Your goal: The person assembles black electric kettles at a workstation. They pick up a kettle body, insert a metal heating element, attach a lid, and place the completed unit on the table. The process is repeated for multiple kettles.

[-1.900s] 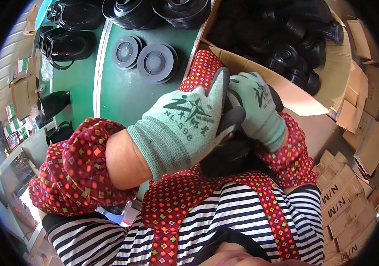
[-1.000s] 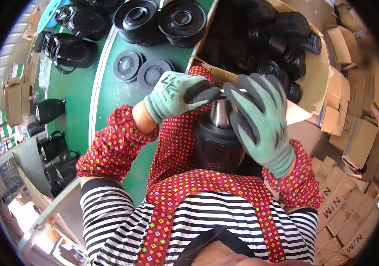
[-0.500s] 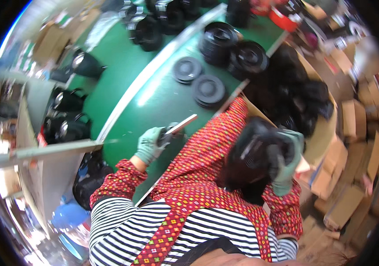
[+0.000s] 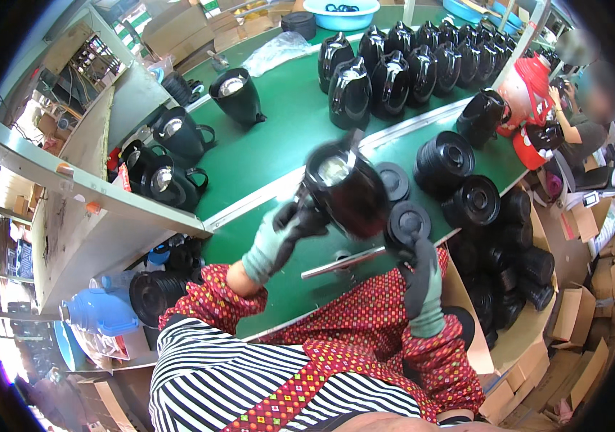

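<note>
My left hand (image 4: 279, 241), in a grey-green glove with dark fingertips, grips a glossy black jug (image 4: 358, 196) by its handle side. The jug is tilted above the green bench, and its silvery inside shows at one end. My right hand (image 4: 423, 284), gloved alike, is at the near edge of a black round lid (image 4: 408, 219), fingers closed on its rim. Another black round lid (image 4: 393, 180) lies just beyond, partly behind the jug. Below the jug, a narrow flat bar (image 4: 343, 262) lies across the near side of the bench.
Black lids stand stacked (image 4: 444, 162) to the right. A cardboard box (image 4: 477, 317) of black parts sits at my right. Several black jugs (image 4: 394, 79) stand in rows beyond the metal divider (image 4: 250, 201); others (image 4: 181, 137) are at the left. A person (image 4: 588, 108) works at the far right.
The black jug has passed from my right hand to my left. My left hand has let go of the bar. My right hand has moved to the lid. The view has turned and shifted.
</note>
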Motion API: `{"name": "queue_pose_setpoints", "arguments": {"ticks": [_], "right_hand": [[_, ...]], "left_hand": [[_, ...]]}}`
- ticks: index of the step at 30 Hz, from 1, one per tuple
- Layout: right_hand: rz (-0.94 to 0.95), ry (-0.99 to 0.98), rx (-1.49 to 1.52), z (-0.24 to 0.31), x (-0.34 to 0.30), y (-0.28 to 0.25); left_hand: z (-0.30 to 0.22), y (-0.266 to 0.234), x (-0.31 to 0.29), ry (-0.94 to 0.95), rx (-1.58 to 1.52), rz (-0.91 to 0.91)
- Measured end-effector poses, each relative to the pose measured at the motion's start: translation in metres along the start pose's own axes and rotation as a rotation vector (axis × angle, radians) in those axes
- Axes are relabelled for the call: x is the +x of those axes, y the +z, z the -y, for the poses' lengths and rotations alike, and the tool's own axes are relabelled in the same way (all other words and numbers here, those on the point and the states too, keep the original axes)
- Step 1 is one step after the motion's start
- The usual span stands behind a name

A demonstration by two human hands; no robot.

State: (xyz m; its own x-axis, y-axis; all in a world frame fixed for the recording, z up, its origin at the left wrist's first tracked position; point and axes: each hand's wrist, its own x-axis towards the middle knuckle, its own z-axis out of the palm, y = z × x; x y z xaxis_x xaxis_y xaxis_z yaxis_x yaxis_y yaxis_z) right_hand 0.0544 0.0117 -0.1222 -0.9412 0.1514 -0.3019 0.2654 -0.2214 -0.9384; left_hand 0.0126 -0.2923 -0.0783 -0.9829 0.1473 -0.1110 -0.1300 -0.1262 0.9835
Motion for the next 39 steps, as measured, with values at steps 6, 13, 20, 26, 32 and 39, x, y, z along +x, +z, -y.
{"name": "queue_pose_setpoints", "arguments": {"ticks": [6,13,20,26,32,39], "right_hand": [[0.027,-0.309,-0.366,-0.042,-0.011,-0.006],[0.204,-0.474,-0.668,-0.039,-0.013,-0.001],[0.193,-0.538,-0.787,-0.034,-0.013,-0.003],[0.255,-0.572,-0.817,-0.029,-0.012,0.005],[0.25,-0.437,-0.645,-0.03,-0.008,0.0],[0.215,-0.432,-0.44,0.034,0.025,0.03]], "left_hand": [[0.02,-0.083,0.199,0.255,0.263,-0.433],[0.037,-0.164,0.36,0.111,0.295,-0.625],[-0.005,-0.153,0.303,0.48,1.114,-0.957],[-0.018,-0.277,0.264,0.034,1.375,-0.822],[-0.006,-0.236,0.242,0.418,1.391,-0.798],[-0.047,-0.08,0.096,0.856,1.224,-0.184]]}}
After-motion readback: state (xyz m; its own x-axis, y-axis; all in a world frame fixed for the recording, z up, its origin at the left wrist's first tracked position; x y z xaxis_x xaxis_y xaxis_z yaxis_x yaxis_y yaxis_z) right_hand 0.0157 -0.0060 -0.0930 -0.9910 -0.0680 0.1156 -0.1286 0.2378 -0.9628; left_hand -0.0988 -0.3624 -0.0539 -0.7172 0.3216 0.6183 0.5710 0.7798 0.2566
